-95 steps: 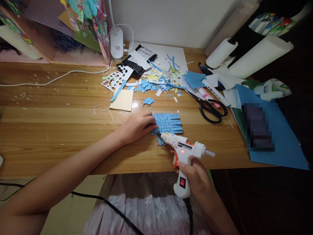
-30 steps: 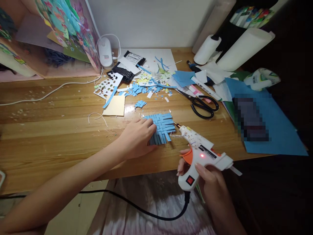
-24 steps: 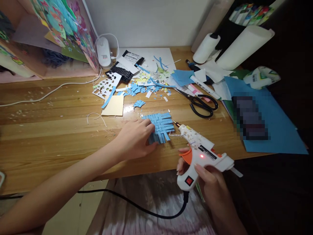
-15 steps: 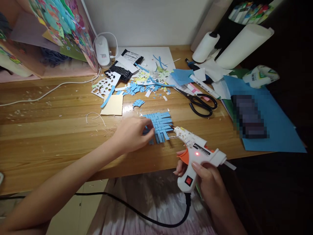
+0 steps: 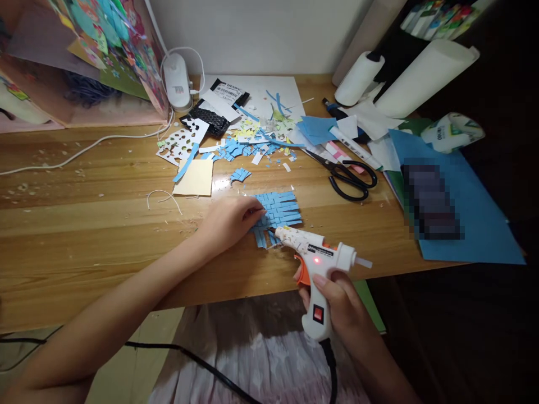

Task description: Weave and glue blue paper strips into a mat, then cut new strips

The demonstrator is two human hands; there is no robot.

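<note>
A small mat of woven blue paper strips (image 5: 280, 207) lies on the wooden desk, its loose strip ends pointing right and toward me. My left hand (image 5: 233, 220) pinches the mat at its left side, thumb and forefinger closed together over the paper. In my right hand (image 5: 337, 297) is a white hot glue gun (image 5: 314, 269), its red light lit and a clear glue stick sticking out behind. Fingers of that hand rest at the orange trigger. The nozzle tip is at the mat's near edge, close to my left fingertips; whether it touches the paper I cannot tell.
Black-handled scissors (image 5: 351, 178) lie behind the glue gun. Paper scraps (image 5: 236, 148) and a cream paper square (image 5: 193, 177) are at the back. A blue sheet (image 5: 484, 224) with a blurred dark object is on the right. The gun's black cord (image 5: 210, 370) hangs below the desk edge.
My right hand has brought the glue gun left, so its nozzle moved from the mat's right edge to its near edge. My left hand stays at the mat's left side, its fingertips closer together.
</note>
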